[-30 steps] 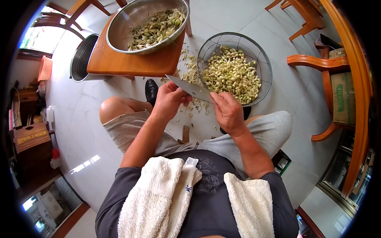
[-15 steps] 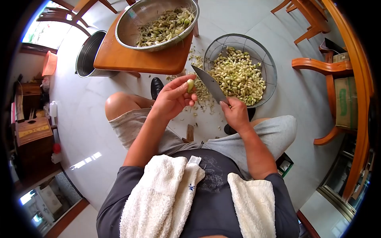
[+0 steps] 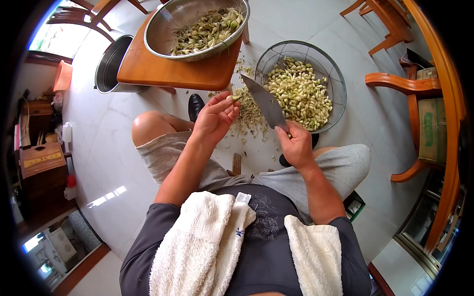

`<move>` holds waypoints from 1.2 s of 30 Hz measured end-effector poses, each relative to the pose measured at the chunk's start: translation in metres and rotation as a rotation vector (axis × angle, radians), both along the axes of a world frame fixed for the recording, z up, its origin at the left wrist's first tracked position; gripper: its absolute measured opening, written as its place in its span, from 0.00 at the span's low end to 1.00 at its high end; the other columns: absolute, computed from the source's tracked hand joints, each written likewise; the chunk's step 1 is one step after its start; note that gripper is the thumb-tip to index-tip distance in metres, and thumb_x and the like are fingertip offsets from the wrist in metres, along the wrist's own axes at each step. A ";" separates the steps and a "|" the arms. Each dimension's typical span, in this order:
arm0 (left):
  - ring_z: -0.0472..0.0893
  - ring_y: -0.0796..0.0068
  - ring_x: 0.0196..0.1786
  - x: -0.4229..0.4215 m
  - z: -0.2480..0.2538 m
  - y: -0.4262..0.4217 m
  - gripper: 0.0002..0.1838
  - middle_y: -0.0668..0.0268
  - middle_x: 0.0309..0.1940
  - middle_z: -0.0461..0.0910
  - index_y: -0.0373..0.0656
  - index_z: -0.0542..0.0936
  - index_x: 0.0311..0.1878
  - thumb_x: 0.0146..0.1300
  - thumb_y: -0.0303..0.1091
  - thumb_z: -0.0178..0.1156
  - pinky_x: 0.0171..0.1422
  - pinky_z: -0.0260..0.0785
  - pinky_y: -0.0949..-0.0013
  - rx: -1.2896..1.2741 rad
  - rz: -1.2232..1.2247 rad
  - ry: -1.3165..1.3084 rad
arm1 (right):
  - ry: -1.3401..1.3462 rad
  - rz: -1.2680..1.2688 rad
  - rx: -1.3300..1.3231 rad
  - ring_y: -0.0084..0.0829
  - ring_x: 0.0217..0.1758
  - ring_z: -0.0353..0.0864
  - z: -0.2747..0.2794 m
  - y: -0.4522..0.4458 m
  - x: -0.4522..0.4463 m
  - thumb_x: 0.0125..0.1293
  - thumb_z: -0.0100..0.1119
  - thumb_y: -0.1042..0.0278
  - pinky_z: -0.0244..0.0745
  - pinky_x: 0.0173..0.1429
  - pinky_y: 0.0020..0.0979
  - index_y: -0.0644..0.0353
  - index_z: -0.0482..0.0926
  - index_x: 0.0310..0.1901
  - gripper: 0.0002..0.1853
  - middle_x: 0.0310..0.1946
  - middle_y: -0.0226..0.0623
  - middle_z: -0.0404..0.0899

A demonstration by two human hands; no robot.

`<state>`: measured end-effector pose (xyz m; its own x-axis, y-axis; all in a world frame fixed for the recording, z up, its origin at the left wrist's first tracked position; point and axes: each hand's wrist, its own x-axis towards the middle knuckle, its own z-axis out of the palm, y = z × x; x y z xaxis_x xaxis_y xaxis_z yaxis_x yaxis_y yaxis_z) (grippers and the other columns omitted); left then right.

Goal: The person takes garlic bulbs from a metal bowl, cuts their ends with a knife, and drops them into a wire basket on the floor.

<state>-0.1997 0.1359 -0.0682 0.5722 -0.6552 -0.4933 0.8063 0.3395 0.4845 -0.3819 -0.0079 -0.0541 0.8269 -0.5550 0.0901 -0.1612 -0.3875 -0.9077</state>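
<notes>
My left hand pinches a small pale bulb, like a little onion, between thumb and fingertips. In my right hand is a cleaver, its broad blade slanting up and left. The blade's tip is close to the bulb, with a small gap between them. Beyond the blade, a round wire basket on the floor holds many trimmed bulbs. A metal colander, filled with untrimmed bulbs with stringy roots and stems, stands on a wooden stool.
Trimmed scraps litter the floor between my feet and the basket. A metal bucket stands left of the stool. At the right are wooden furniture legs and a cardboard box. White towels hang over my shoulders.
The bulb has turned in my left fingers, and that hand has shifted slightly left. The cleaver has moved a little right and down, its blade showing broader.
</notes>
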 end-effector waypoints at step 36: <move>0.80 0.71 0.31 -0.016 0.005 0.025 0.05 0.58 0.34 0.80 0.37 0.74 0.41 0.64 0.27 0.57 0.34 0.72 0.72 0.114 -0.064 -0.311 | 0.455 0.140 -0.143 0.53 0.32 0.75 -0.048 0.002 -0.002 0.57 0.57 0.69 0.71 0.37 0.45 0.66 0.74 0.25 0.09 0.26 0.51 0.76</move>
